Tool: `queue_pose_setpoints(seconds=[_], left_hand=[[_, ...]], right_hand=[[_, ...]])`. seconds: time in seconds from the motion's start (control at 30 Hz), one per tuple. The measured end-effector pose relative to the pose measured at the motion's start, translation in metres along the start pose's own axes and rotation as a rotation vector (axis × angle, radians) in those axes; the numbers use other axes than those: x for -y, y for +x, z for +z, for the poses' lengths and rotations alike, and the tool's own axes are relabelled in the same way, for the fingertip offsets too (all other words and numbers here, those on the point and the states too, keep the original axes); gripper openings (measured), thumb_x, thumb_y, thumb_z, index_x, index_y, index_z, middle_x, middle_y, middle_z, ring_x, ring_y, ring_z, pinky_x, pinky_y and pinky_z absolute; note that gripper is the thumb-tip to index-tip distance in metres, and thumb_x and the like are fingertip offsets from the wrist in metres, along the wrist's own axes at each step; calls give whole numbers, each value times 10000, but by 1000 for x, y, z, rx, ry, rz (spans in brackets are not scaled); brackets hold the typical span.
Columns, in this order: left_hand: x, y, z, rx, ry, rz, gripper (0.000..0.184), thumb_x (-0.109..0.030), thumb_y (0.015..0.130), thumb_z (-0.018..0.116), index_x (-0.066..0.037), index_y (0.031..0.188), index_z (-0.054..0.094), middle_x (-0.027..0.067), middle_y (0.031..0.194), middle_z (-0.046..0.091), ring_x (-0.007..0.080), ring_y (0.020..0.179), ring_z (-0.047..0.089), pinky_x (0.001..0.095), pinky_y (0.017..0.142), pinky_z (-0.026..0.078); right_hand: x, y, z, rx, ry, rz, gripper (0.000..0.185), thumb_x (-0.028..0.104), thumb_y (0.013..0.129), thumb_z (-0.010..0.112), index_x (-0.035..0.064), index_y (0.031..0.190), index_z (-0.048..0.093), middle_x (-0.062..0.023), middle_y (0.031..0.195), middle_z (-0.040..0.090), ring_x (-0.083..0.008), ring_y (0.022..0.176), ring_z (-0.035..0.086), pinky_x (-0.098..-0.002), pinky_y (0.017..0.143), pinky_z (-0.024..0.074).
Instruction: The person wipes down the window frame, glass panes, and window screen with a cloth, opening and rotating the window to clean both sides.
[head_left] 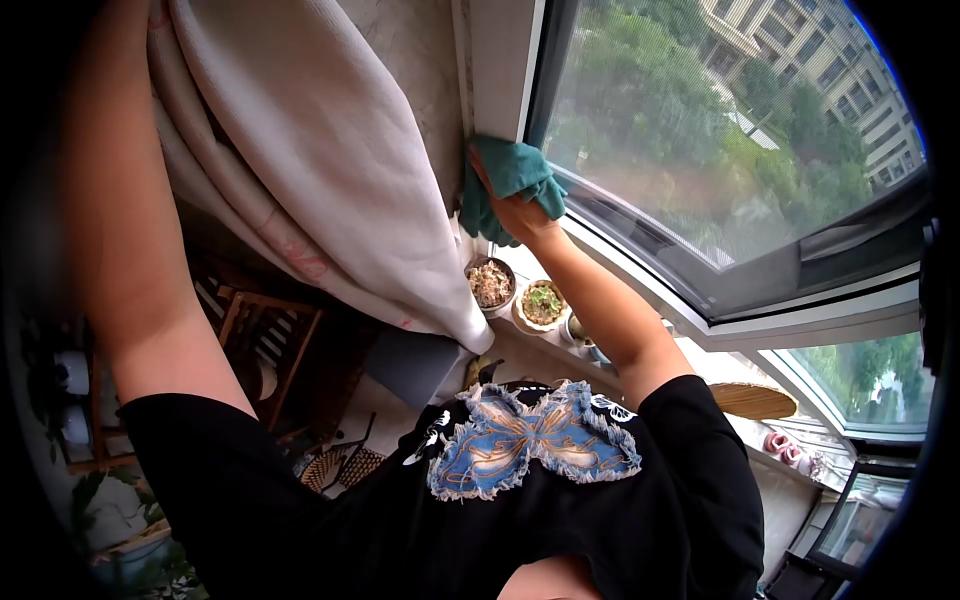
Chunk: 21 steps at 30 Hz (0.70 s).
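My right hand (522, 216) is closed around a bunched green cloth (520, 170). It presses the cloth against the lower corner of the white window frame (502, 80), where frame and sill meet. Folds of the cloth cover most of my fingers. My left arm (140, 260) reaches up along the left side, and its hand lies beyond the top edge of the picture. Between my arms hangs a pale curtain (310, 130), its lower end close to the flower pots. The window pane (700, 150) is to the right of the cloth.
On the sill below my right forearm stand a pot of dry plant matter (490, 284) and a pot with a small green plant (541, 304). A round woven item (752, 400) and pink objects (785, 449) sit farther right. Wooden shelving (262, 335) stands lower left.
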<state>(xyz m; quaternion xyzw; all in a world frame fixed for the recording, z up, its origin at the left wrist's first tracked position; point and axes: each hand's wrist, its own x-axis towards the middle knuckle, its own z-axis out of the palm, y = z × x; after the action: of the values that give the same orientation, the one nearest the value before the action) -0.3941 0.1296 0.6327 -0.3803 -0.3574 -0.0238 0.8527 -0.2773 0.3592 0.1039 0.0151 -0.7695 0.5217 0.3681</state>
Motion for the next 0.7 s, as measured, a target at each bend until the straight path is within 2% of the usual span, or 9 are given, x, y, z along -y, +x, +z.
queue_pose_setpoints(seconds=[0.07,0.13,0.17,0.33,0.4,0.53,0.6,0.67,0.7], left_hand=[[3,-2,3,-18,-4,31,276,-138,953,544,-87,1145,736,120,935,731,336,890,653,467,919,464],[7,-6,7,-33,-9,49,274,-140,954,543,-86,1143,735,121,936,730,338,888,653,472,912,464],[6,-10,11,-41,-10,59,273,-141,955,543,-85,1142,734,121,936,729,339,886,654,474,908,464],[14,-15,22,-81,-47,77,266,-145,960,542,-80,1136,731,124,937,727,344,880,655,486,890,464],[15,-18,25,-92,-59,77,264,-146,962,542,-79,1134,730,125,937,726,345,877,655,490,883,464],[17,-21,31,-118,-82,71,260,-149,965,541,-75,1130,728,128,937,724,349,872,656,499,869,464],[19,-22,32,-131,-87,65,258,-151,967,541,-73,1127,727,129,938,723,351,869,657,504,862,464],[22,-23,32,-139,-97,61,256,-153,969,540,-71,1125,726,130,938,722,353,867,657,508,854,464],[22,-23,35,-148,-102,67,255,-153,970,540,-71,1124,725,131,938,721,354,865,657,510,851,464]], right_hand=[[5,-19,-2,-1,236,98,463,212,1047,471,147,1505,497,-128,1534,485,-352,1370,494,-424,1195,364],[11,-36,-10,124,-1308,-240,457,185,1028,518,200,1484,523,-95,1461,564,-272,1309,559,-369,1113,456],[-7,-39,-7,-25,-1196,-292,415,240,1012,536,280,1421,589,-66,1371,627,-262,1198,624,-382,976,522],[-48,-63,-9,113,-1208,-195,514,177,962,552,218,1474,555,-102,1362,592,-265,1184,609,-410,952,512],[-59,-72,-12,-81,-835,-172,244,226,956,585,144,1161,688,-98,1069,694,-286,993,666,-391,834,528],[-48,-91,-27,84,-1278,-185,222,251,969,533,148,1130,644,-28,1193,632,-212,1061,618,-389,845,511],[-34,-103,-46,74,-1892,-675,537,286,951,523,180,1477,533,-18,1508,492,-193,1363,454,-390,1088,404],[-16,-122,-57,122,-2021,-568,612,310,950,526,206,1549,453,-5,1606,415,-203,1452,377,-354,1229,228],[-8,-132,-62,141,-1976,-494,617,290,922,548,251,1534,474,25,1626,390,-202,1415,409,-353,1168,312]])
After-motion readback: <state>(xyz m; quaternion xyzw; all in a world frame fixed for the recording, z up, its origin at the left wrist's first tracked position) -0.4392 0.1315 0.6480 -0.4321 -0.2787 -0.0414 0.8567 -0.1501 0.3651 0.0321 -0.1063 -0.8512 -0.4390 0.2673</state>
